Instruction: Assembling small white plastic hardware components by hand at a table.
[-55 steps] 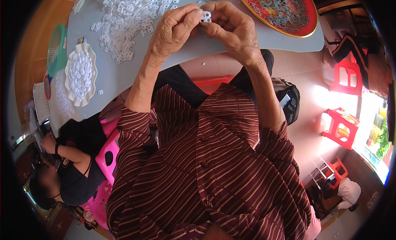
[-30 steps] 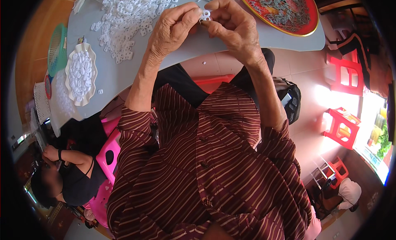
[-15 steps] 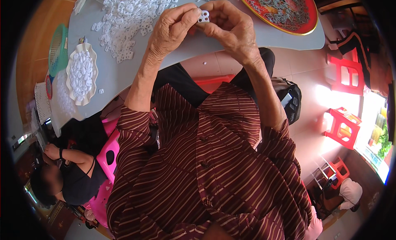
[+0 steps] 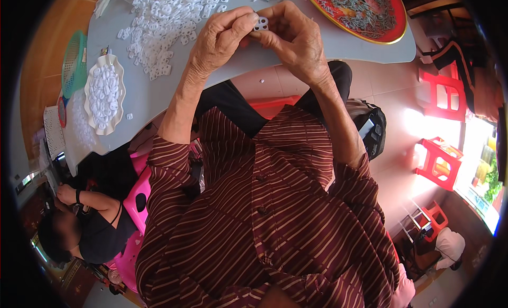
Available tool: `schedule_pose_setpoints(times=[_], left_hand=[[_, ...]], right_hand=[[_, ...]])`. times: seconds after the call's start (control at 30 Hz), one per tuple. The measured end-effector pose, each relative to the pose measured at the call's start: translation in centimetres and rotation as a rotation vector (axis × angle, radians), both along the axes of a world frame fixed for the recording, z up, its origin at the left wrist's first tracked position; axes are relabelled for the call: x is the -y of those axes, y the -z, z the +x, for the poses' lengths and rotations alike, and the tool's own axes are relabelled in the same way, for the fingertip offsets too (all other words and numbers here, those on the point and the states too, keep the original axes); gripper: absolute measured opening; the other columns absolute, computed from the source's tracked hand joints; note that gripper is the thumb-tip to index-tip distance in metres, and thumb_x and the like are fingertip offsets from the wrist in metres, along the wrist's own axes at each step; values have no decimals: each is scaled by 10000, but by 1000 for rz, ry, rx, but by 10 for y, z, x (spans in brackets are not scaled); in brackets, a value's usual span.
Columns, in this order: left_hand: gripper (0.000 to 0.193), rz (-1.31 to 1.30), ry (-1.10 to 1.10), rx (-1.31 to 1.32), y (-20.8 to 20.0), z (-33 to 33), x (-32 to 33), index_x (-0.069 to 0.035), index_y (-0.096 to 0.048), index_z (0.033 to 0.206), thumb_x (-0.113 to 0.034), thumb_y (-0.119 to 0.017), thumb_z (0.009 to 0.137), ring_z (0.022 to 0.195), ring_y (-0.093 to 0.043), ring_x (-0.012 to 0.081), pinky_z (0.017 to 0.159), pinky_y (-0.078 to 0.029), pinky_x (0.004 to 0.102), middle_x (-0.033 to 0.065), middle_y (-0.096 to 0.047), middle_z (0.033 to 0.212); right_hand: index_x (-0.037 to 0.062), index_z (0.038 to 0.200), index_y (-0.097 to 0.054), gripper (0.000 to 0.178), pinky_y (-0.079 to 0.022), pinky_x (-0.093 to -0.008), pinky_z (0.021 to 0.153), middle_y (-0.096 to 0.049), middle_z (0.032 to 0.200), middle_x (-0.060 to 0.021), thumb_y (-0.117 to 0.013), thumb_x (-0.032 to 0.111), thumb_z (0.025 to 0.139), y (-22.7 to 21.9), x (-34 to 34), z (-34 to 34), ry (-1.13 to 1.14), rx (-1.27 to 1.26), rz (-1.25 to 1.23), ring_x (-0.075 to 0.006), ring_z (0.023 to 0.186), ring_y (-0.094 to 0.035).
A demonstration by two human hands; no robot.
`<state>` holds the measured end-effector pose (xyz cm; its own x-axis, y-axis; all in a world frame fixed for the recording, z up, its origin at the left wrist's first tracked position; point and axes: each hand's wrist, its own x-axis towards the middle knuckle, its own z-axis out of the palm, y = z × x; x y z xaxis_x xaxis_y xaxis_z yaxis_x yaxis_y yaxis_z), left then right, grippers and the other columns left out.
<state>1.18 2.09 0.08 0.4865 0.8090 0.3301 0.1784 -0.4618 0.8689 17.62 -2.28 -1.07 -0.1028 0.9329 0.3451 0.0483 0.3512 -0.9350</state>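
Grey table (image 4: pixel 148 96) surface; left hand (image 4: pixel 225 35) and right hand (image 4: pixel 296 40) together pinch a white perforated piece (image 4: pixel 261 25) between them; slackened grip could drop it. Left of them, white pile (image 4: pixel 177 14); right, red tray (image 4: pixel 389 38).

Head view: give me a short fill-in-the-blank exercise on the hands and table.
1. The left hand and right hand hold a small white piece with several ____.
2. The round red tray lies to the ____ of the pile of white pieces.
3. The basket near the scalloped dish is ____ in colour.

Missing words: holes; right; green.
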Motion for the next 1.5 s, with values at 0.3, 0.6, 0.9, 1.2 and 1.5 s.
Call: schedule_pose_setpoints(times=[0.3,0.6,0.9,1.2,1.5], left_hand=[[263,8,37,-11,2,0,0,-12,-584,860,-255,-506,923,544,-393,85,502,-353,250,8,-435,569],[280,-1,60,50,3,2,0,17,-564,894,-251,-493,930,551,-381,82,511,-354,249,11,-423,575],[283,-65,94,-28,2,-1,-4,27,-551,918,-247,-481,926,594,-414,112,562,-384,262,36,-460,634],[299,-116,91,-29,-2,3,-2,6,-486,825,-276,-435,909,624,-403,108,599,-358,249,13,-432,653],[286,-120,74,55,1,3,0,-4,-508,837,-267,-457,937,606,-358,87,546,-344,245,1,-400,634]], right_hand=[[-16,947,-519,224,-522,-247,639,-673,774,-102,-671,76,810,-1,3,-1,71,83,72,-145,738,-667],[-11,920,-524,210,-516,-240,597,-666,744,-96,-678,57,796,-2,5,-3,119,104,110,-141,696,-664],[-6,889,-534,206,-508,-242,567,-662,711,-88,-696,54,777,-4,7,-5,175,151,162,-141,656,-659],[5,838,-545,174,-494,-236,534,-652,685,-76,-699,57,776,0,6,-5,228,139,192,-129,625,-648],[-4,934,-583,163,-471,-210,539,-652,700,-64,-664,69,813,5,4,-7,165,9,107,-77,592,-581]])
